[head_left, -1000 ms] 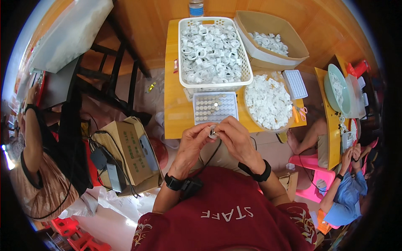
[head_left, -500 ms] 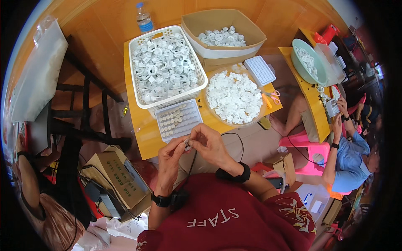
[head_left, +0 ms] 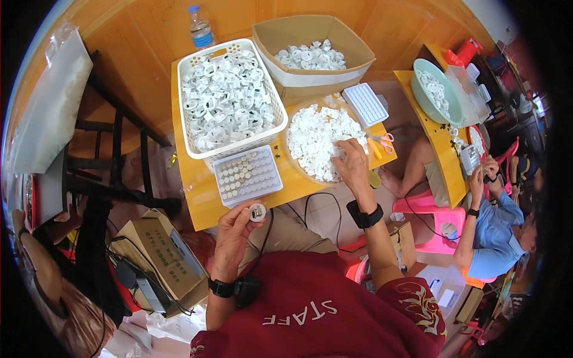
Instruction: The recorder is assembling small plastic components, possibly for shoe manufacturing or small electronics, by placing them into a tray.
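Note:
Near the table's front edge, my left hand (head_left: 233,230) pinches a small round white plastic part (head_left: 257,212) with a metallic, dark-marked middle; its kind is too small to make out. My right hand (head_left: 353,165) is over the wide round tub (head_left: 293,162) heaped with small white plastic pieces (head_left: 316,137). Its thumb and fingers are apart at the heap's right side, and I see nothing between them. Beside my left hand on the table lies a white tray (head_left: 267,173) with round pockets, some holding small pale discs (head_left: 234,174).
A white basket (head_left: 280,122) of round white parts stands at the left, with a cardboard box (head_left: 364,62) behind and a bottle (head_left: 201,30). Another pocketed tray (head_left: 365,102) and scissors (head_left: 387,141) lie right. Co-workers sit on both sides; a green basin (head_left: 422,98) stands farther right.
My hands have parted. The right has moved from the round part out to the tub of white pieces; the left keeps the part, its face now turned up.

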{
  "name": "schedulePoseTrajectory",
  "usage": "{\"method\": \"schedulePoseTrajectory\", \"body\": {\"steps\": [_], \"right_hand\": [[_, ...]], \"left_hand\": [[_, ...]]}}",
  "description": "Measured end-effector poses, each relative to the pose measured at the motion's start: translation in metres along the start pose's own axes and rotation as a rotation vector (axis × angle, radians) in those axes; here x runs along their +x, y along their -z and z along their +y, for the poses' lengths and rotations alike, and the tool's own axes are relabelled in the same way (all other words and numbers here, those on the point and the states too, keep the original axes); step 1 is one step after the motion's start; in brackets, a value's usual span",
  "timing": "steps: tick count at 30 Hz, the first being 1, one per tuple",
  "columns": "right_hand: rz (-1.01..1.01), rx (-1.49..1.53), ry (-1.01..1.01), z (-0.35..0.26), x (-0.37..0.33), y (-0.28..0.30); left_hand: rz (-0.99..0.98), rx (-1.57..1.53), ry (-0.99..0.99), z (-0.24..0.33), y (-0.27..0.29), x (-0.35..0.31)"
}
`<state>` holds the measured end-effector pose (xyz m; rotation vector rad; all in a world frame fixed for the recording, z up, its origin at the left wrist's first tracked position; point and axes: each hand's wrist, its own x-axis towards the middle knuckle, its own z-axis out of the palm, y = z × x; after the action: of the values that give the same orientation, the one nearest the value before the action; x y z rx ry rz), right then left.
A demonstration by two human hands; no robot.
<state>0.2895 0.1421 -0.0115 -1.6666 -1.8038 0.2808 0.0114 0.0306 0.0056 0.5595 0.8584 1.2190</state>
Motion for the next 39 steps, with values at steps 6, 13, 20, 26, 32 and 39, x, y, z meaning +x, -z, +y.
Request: {"method": "schedulePoseTrajectory", "body": {"steps": [6,13,20,26,32,39], "right_hand": [[-0.020,-0.002,0.052,0.013,0.001,-0.009],[0.032,0.106,0.039,0.012,0.002,-0.005],[-0.079,1.045,-0.342,-0.017,-0.002,0.010],[-0.236,1.336,-0.455,-0.058,-0.011,0.009],[-0.546,1.187,-0.264,-0.103,-0.031,0.004],[-0.796,0.976,0.034,-0.133,-0.036,-0.001]], "left_hand": [[0.021,0.019,0.046,-0.007,-0.005,0.000],[0.026,0.014,0.071,-0.007,-0.004,0.000],[0.038,-0.002,0.081,-0.005,-0.005,-0.004],[0.013,-0.046,0.067,0.000,-0.005,-0.007],[0.033,-0.081,0.072,0.001,-0.003,-0.007],[-0.003,-0.097,0.100,0.004,0.001,-0.012]]}}
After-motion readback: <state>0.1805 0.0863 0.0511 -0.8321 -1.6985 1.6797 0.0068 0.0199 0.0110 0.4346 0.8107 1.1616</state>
